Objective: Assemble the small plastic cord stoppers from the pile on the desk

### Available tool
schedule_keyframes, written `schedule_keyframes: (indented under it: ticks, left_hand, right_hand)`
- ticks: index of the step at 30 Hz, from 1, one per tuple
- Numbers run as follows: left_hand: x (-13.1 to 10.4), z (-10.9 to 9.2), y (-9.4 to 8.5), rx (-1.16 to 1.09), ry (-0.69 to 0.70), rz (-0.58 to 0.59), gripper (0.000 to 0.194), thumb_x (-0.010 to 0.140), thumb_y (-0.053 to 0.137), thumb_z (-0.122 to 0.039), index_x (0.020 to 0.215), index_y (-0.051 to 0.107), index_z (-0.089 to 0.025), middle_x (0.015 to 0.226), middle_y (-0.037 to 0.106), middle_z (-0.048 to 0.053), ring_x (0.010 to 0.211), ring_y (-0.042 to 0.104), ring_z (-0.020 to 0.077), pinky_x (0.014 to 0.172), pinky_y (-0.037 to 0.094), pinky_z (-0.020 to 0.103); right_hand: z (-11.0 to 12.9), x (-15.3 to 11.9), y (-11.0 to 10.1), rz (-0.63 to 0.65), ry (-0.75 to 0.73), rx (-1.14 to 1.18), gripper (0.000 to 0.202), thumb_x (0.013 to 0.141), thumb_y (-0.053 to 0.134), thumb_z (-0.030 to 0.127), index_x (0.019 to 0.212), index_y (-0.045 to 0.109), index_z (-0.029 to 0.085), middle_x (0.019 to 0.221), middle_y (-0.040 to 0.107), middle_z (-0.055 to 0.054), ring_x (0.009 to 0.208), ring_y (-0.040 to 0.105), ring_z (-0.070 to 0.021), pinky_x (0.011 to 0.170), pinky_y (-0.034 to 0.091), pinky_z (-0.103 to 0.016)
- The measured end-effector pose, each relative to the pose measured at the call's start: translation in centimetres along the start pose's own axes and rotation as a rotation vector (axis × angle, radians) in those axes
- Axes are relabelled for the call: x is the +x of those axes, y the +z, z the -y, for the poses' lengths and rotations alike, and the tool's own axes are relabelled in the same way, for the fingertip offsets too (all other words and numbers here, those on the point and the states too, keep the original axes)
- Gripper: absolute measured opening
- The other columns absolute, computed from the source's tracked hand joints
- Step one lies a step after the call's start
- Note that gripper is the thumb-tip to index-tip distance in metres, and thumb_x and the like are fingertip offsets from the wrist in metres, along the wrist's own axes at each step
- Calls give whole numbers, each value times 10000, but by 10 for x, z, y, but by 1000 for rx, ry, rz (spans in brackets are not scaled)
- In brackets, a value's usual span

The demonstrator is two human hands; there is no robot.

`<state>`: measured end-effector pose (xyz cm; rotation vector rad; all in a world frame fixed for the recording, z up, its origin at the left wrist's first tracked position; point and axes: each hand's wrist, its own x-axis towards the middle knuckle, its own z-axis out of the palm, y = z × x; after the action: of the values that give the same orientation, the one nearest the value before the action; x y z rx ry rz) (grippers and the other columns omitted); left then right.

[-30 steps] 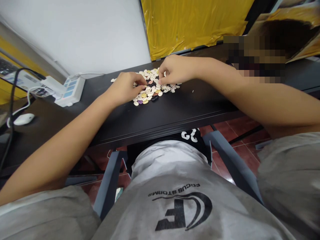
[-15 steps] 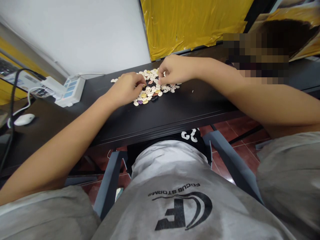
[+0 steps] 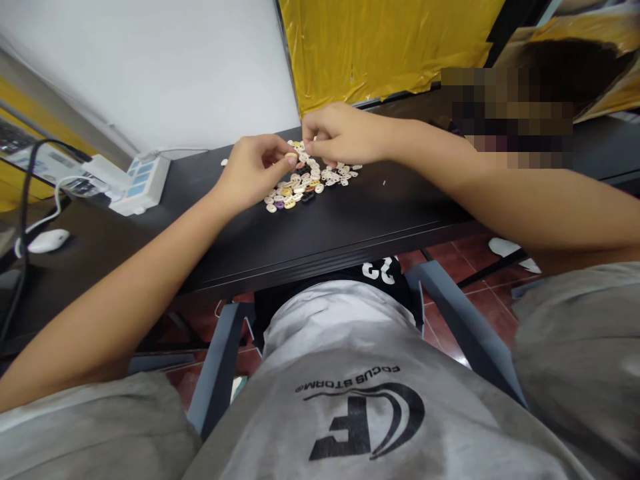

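A spread of small buttons, mostly white with some yellow, black, brown and purple ones, lies on the dark table. My left hand is over the left side of the spread, raised a little, with a pale yellowish button pinched between thumb and fingers. Just to the right, my right hand is above the back of the spread. Its thumb and fingertips are pinched together, and what they hold, if anything, is too small to make out. The two hands are close but apart.
A white power strip with a plugged-in adapter and cables stands at the left, near a white mouse. A person is at the right behind the table. Yellow sheeting hangs behind. Blue-grey chair arms flank my body.
My left hand has lifted from the buttons and now shows a button in its pinch. My right hand has moved left, closer to it. A white shoe has appeared on the floor at the right.
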<state>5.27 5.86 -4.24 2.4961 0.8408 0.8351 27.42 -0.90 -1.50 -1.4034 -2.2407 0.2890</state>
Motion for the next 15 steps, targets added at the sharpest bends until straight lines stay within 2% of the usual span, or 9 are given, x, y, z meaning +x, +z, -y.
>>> schedule_keyframes:
  ticks: [4,8,11,15]
  left_hand:
    - [1,0,1,-91,-2,16,394,814,804,-665,908,734,-289,778,716,19,761,546,227,717,501,426]
    - [1,-4,1,-125,9,25,425,816,777,-724,905,757,-309,833,762,22,820,555,249,718,493,425]
    - [1,-6,1,-136,36,40,462,843,733,-747,920,767,-294,885,783,39,811,577,246,716,499,421]
    - [0,-6,1,-113,38,26,481,872,701,-758,939,770,-287,839,757,49,808,609,254,713,533,417]
  right_hand:
    - [2,-1,2,5,-43,75,166,994,619,202,857,538,249,638,664,35,588,626,-161,609,436,-267]
    - [4,-2,2,-17,-66,109,197,982,628,188,826,531,259,629,679,33,643,676,-178,636,456,-274]
    - [8,-4,1,-37,-48,127,212,972,636,196,800,529,259,662,700,41,676,690,-151,632,440,-251]
    - [13,-5,0,-37,0,131,207,936,625,156,783,533,261,710,716,57,700,683,-98,606,406,-216]
